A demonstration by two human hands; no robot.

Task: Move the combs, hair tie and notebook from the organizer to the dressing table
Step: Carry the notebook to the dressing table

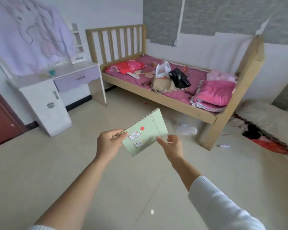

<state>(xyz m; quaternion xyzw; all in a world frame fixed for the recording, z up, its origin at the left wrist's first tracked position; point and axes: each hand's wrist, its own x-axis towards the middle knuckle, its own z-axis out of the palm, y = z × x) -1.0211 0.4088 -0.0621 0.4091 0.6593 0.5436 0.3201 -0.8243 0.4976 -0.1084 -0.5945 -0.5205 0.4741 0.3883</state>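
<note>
**Notebook in hand, table up-left**

Dressing table (76, 68) lies well up-left of our left hand (109, 143), which pinches the notebook (145, 132) at its near-left corner. Long axis runs near-left to far-right. Cover's pale green w/ cartoon stickers, red dot. Right hand (172, 146) loose, fingers spread, just beside the near edge.

1 notebook (146, 132), 2 hands, 1 dressing table (68, 72), 1 bed (165, 95).
</note>
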